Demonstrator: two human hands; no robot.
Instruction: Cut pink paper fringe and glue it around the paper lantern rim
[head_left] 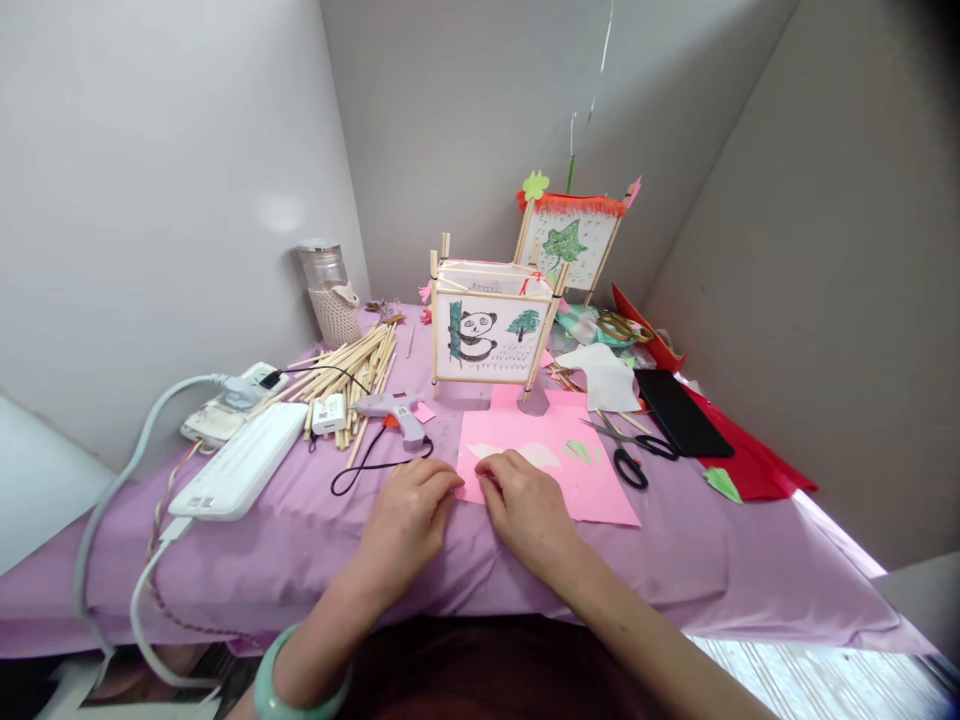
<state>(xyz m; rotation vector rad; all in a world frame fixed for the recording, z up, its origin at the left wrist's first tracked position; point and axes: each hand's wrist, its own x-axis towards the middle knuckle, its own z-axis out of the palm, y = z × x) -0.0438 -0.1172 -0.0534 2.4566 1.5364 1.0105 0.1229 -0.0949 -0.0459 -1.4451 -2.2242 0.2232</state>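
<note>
My left hand (409,508) is closed, its fingertips bent together by the left edge of a pink paper sheet (607,490). Opposite it, my right hand (529,512) is closed too, fingertips together over the sheet's lower left part. What either hand pinches, if anything, is hidden. On the sheet lie white paper pieces (536,455) and green paper cuttings (580,451). Behind it stands a stick-framed lantern (491,335) with a panda drawing. Black-handled scissors (631,468) lie open at the sheet's right side.
At left are a glue gun (397,408), wooden sticks (360,360), a white power bank (240,465), a power strip (217,415) with cables and a covered bottle (334,300). A second lantern (574,245), a black phone (682,412) and red paper (757,450) are at right.
</note>
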